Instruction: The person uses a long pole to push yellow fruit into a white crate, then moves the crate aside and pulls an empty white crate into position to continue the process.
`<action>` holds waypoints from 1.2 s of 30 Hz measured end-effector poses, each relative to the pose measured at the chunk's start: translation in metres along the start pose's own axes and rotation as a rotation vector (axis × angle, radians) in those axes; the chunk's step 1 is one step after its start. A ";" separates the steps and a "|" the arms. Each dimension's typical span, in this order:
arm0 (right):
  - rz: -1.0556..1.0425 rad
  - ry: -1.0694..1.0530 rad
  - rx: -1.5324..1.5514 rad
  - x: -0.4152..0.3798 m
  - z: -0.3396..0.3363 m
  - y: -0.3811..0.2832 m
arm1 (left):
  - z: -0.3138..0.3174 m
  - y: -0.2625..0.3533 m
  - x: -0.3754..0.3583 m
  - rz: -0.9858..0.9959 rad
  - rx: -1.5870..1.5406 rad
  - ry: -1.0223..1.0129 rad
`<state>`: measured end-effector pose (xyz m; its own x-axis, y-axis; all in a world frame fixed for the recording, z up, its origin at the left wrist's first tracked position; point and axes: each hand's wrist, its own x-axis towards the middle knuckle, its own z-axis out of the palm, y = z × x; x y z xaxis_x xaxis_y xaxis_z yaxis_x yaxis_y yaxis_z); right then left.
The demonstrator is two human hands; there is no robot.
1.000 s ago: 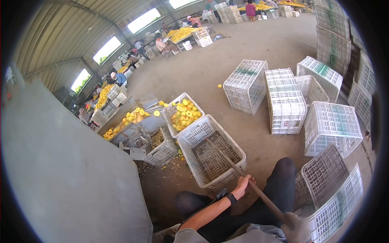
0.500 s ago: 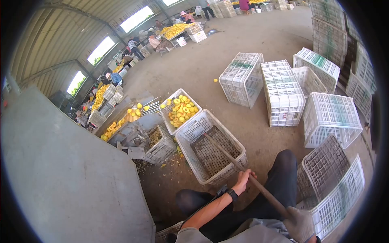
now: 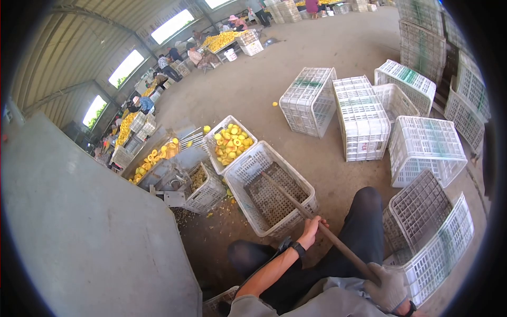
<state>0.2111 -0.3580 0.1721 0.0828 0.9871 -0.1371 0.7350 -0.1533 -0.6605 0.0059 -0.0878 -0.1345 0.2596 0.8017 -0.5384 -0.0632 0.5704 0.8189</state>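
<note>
My left hand [image 3: 312, 230], bare and with a black band at the wrist, is closed around the middle of a long wooden pole [image 3: 343, 246]. Lower right, my right hand [image 3: 388, 288] wears a pale work glove and wraps the pole's near end. The pole slants up and left over the rim of a white plastic crate [image 3: 248, 207], its far end inside. That crate has a dark, dirty bottom and sits just beyond my knees. Touching its far side is a smaller crate [image 3: 219, 165] full of cut yellow fruit [image 3: 231, 141].
A large grey metal panel [image 3: 105, 222] fills the left. Beside it, a machine [image 3: 171, 182] has fruit on its chute and a crate of pits [image 3: 211, 193]. Upturned white crates [image 3: 362, 119] stand to the right. People [image 3: 200, 58] sit by fruit-covered tables [image 3: 219, 42] farther back.
The whole view has shifted slightly left. Several yellow fruits have gone from the slatted part of the machine, with one left near its end. Both hands keep their hold on the pole.
</note>
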 end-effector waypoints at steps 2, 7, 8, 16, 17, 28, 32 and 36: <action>0.140 -0.079 0.101 -0.002 -0.017 -0.013 | 0.002 0.003 -0.001 -0.021 -0.013 0.008; 0.224 -0.109 0.146 -0.004 -0.013 -0.007 | 0.008 0.012 -0.012 -0.026 0.002 0.037; 0.227 -0.100 0.173 -0.004 -0.011 -0.005 | 0.010 0.013 -0.014 -0.016 -0.028 0.036; 0.153 -0.019 0.182 0.003 -0.003 0.001 | 0.016 0.021 -0.020 -0.019 -0.049 0.056; 0.152 -0.012 0.198 0.003 -0.002 0.001 | 0.017 0.022 -0.021 -0.013 -0.059 0.061; 0.198 -0.058 0.219 0.011 0.002 0.005 | 0.015 0.009 -0.011 -0.040 -0.090 0.089; 0.305 -0.123 0.232 0.016 -0.003 -0.006 | 0.014 0.008 -0.010 -0.014 -0.052 0.079; 0.329 -0.134 0.215 0.016 0.000 -0.003 | 0.016 0.009 -0.009 -0.032 -0.119 0.108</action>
<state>0.2100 -0.3415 0.1720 0.1904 0.8714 -0.4520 0.5257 -0.4794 -0.7027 0.0187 -0.0929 -0.1193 0.1589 0.7937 -0.5872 -0.1719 0.6079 0.7752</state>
